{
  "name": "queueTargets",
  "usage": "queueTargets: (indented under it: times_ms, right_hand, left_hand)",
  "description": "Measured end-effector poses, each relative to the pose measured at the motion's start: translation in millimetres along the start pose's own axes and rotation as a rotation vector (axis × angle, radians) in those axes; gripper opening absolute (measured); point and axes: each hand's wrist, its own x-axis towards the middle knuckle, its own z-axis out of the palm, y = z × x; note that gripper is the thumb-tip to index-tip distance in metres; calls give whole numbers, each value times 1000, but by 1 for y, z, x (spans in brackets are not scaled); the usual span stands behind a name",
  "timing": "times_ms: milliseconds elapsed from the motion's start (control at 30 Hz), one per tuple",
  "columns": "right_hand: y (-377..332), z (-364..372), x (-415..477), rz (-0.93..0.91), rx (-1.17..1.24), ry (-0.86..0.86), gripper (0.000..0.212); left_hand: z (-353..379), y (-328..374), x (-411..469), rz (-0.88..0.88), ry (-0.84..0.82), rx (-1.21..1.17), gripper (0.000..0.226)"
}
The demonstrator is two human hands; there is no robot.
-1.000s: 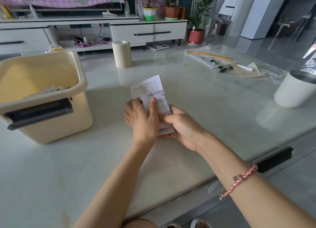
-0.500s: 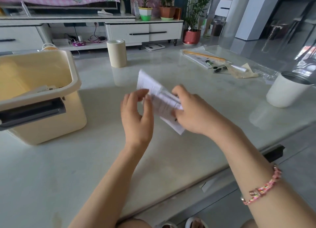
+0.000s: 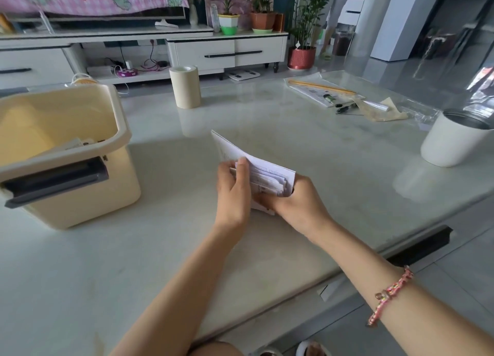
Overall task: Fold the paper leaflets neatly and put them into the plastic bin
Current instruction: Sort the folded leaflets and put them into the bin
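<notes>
At far left on the table (image 3: pixel 334 147), a cream bin (image 3: pixel 80 203) with folded paper (image 3: pixel 73 144) inside. Near centre, just above the tabletop, left hand (image 3: pixel 234 192) pinching a part-folded leaflet (image 3: pixel 267 172), right hand (image 3: pixel 298 199) gripping its right end. Far right, a white cup (image 3: pixel 451 144).

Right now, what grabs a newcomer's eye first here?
The partly folded paper leaflet stands out first, held over the middle of the table. The left hand pinches its left side and the right hand grips its right end. Next comes the cream plastic bin at the left, open-topped, with paper lying inside.
</notes>
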Motion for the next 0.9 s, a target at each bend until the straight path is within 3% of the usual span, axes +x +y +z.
queueTargets:
  times_ms: [133, 267, 400, 500, 567, 633, 700, 767, 800, 900]
  right_hand:
    - [9, 6, -2, -14, -109, 38, 43]
    - [8, 6, 0, -25, -127, 16, 40]
    - [-1, 5, -5, -144, -370, 44, 14]
    - [-13, 3, -5, -254, -548, 120, 13]
    - [-24, 3, -7, -179, -323, 177, 8]
    - [-44, -5, -15, -37, 111, 191, 8]
    - [-66, -16, -31, 39, 439, 97, 16]
    - [-76, -16, -50, 101, 580, -58, 20]
    - [-77, -10, -63, 121, 610, -135, 21]
    - [-82, 17, -99, 157, 616, -223, 17]
  left_hand:
    - [1, -4, 2, -27, -31, 19, 16]
    - [0, -3, 0, 44, -32, 76, 17]
    - [1, -4, 0, 27, -53, 174, 17]
    - [1, -3, -1, 78, -40, 103, 21]
    - [-5, -2, -7, 98, -12, 117, 39]
    - [-17, 1, -18, 13, -17, 81, 79]
    - [-33, 18, -33, -201, -214, -167, 111]
    - [-43, 33, -48, -209, -501, -349, 90]
    - [-48, 39, -58, -157, -554, -403, 74]
    - [-63, 51, -87, -196, -368, -445, 43]
